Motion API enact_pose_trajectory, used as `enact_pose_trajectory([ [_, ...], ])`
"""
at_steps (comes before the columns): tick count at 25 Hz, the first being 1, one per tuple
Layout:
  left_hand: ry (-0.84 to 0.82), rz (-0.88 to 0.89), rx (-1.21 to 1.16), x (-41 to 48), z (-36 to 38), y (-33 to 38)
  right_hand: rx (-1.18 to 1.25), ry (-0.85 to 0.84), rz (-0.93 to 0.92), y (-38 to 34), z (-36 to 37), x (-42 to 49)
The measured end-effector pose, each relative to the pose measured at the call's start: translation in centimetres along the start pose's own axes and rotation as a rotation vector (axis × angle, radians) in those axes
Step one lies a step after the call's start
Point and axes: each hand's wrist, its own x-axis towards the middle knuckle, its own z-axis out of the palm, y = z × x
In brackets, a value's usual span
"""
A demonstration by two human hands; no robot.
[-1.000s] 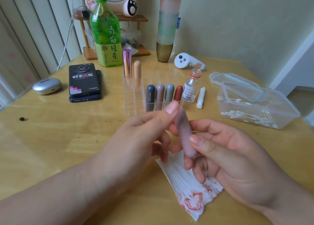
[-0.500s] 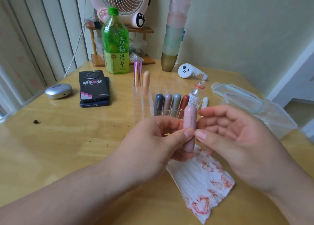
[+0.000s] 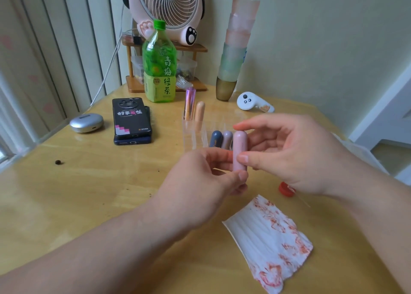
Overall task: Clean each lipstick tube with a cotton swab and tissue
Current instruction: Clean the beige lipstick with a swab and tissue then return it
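tissue (image 3: pixel 270 238) before organizer (image 3: pixel 195 133), phones (image 3: pixel 131 120) left

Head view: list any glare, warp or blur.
Head view: soft daylight from the left; pale glare on the table by the blinds; wide-angle warp leans the blinds and cup stack; left hand, right hand and pink tube slightly soft.

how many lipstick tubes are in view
5. One pink tube held by left hand and right hand; purple tube and peach tube at the organizer back; dark blue tube and mauve tube in front. More may hide behind the right hand.
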Motion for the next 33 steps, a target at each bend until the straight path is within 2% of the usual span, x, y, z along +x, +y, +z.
enact_pose_trajectory([
  [2, 0.077, 0.101, 0.266, 0.4, -1.4, 0.5, 0.008, 0.028, -0.041, -0.3, 0.8, 1.3],
  [4, 0.258, 0.236, 0.503, 1.1, -3.3, 1.0, 0.016, 0.098, -0.119, -0.2, 1.6, 3.0],
  [7, 0.529, 0.312, 0.509, 2.3, -5.9, 1.2, -0.039, 0.191, -0.207, 0.6, 3.2, 5.1],
  [9, 0.604, 0.292, 0.545, 2.9, -6.2, 0.4, -0.193, 0.195, -0.22, 1.7, 4.2, 5.8],
  [14, 0.55, 0.264, 0.569, 3.0, -5.3, -0.4, -0.386, 0.124, -0.19, 3.8, 5.1, 6.4],
  [18, 0.582, 0.177, 0.662, 3.4, -5.5, -0.6, -0.517, 0.08, -0.19, 4.6, 5.4, 6.7],
  [21, 0.599, 0.16, 0.644, 3.4, -5.6, -0.5, -0.479, 0.094, -0.192, 4.1, 5.1, 7.1],
  [26, 0.584, 0.177, 0.641, 3.4, -5.4, -0.9, -0.35, 0.325, -0.07, 2.4, 4.2, 10.0],
  [33, 0.557, 0.21, 0.633, 3.4, -5.3, -1.0, -0.391, 0.174, 0.06, 2.5, 5.2, 13.4],
])
